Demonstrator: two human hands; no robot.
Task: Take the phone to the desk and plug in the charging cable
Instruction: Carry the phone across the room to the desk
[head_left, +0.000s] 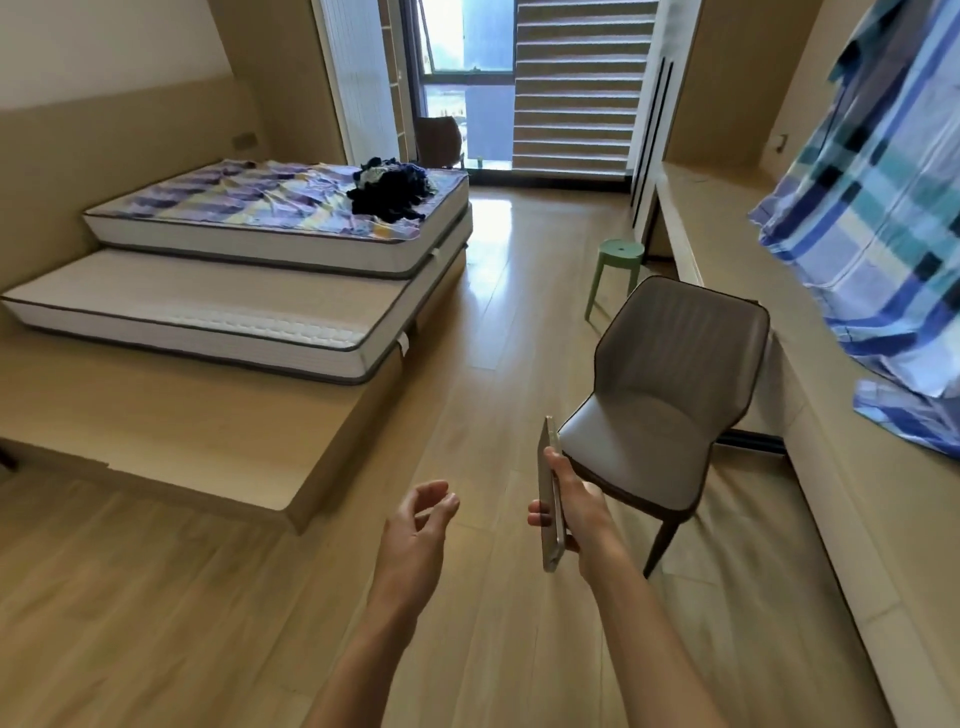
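1. The right hand (574, 512) grips the phone (550, 493) edge-on, thumb along its near side, fingers wrapped behind; the phone is held in the air over the wooden floor (208, 597), just beside the brown chair (670, 410)
2. The left hand (415, 525) is empty, its fingers loosely curled and partly apart
3. The long pale table (737, 249) runs along the right wall, well apart from the phone; the chair stands between the two
4. A checked blue cloth (878, 234) hangs over the table's near stretch
5. A green stool (615, 270) stands on the floor by the table, beyond the chair
6. On the left, two mattresses (234, 306) lie stacked on a low wooden platform (182, 431); the upper one carries a striped sheet and a dark heap of clothes (389, 187)
7. A window (462, 78) with a slatted blind fills the far wall
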